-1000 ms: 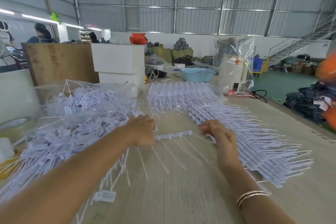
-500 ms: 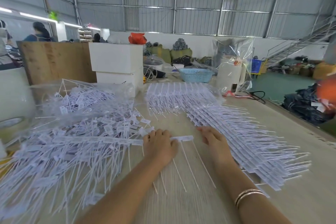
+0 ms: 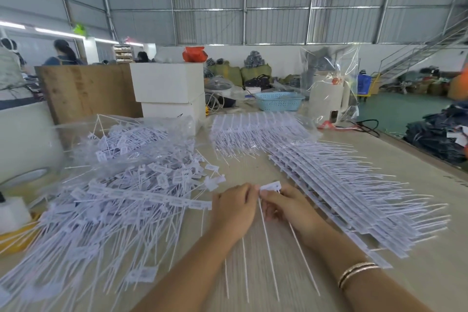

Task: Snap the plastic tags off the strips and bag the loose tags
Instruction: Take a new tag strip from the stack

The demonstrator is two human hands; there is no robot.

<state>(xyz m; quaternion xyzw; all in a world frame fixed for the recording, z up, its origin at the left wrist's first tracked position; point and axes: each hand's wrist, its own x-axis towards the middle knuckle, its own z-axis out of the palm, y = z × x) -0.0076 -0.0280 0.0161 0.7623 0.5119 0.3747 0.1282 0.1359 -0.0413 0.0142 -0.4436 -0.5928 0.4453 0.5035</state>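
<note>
**Two hands pinching the last of one strip**

Head view: both hands are meeting at centre frame. The left hand (image 3: pixel 234 206) and right hand (image 3: pixel 286 206) are gripping a short strip piece (image 3: pixel 270 186) lying left-to-right, tails trailing toward the viewer. Loose tags (image 3: pixel 131 192) are heaping at left, nearer the left hand; uncut strips (image 3: pixel 336 185) at right. Tag print is too blurred to read.

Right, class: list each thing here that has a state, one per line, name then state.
Left hand: gripping the strip.
Right hand: pinching the strip.
Strip: held off the table, nearly used up.
Loose tags: heaped, unbagged.
Full strips: stacked, unsnapped.
Bag: open, partly filled.
Basket: upright.
</note>
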